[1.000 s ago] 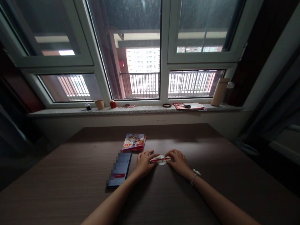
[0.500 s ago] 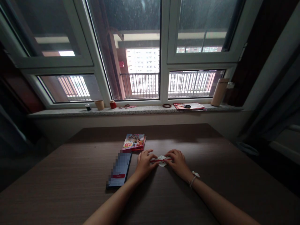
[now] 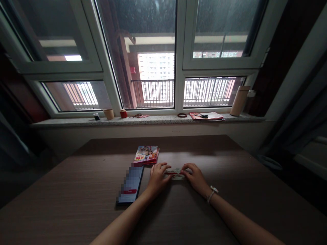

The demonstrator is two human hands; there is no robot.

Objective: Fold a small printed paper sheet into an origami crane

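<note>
Seemingly part-folded, its shaping unfinished, the red-striped paper (image 3: 175, 174) lies four o'clock from the flyer stack (image 3: 146, 154). The left hand (image 3: 157, 177) holds its nine-o'clock end, the right hand (image 3: 194, 177) its three-o'clock end.

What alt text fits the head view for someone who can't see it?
Left hand and right hand touch opposite ends of a small red-striped paper on a brown table. A phone lies left of them, a stack of printed papers beyond it; a windowsill behind holds a cup and a tan bottle.
</note>
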